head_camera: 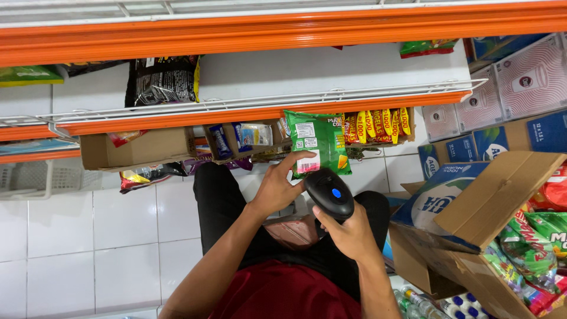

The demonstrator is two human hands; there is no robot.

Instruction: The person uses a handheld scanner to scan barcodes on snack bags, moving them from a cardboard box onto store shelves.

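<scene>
Everything here I place against the orange shelf rail (260, 112), the long edge that runs across the view. Below it and off to the right sits the open cardboard carton (472, 236), its flap up, packed with green and red snack bags (531, 242). Under the rail on the left is a smaller brown box (139, 149), with a few loose packets beside it on the white tiled floor (118, 236).

Just beneath the rail, about at its middle, my left hand (277, 186) pinches the green snack bag (318, 142) by its lower edge, thumb over the white label patch, back of the bag toward me. Lower again, my right hand (351, 233) is wrapped full around the black handheld scanner (329, 192), its blue-lit head just below the bag and nearly touching it.

As I judge it, a clean read wants the label flat and square to the scanner head, and my thumb looks to crowd that patch. I would slide it clear, pull the film taut, and keep a small gap between head and bag. Foil glare could spoil the read; a slight tilt should cure it.
</scene>
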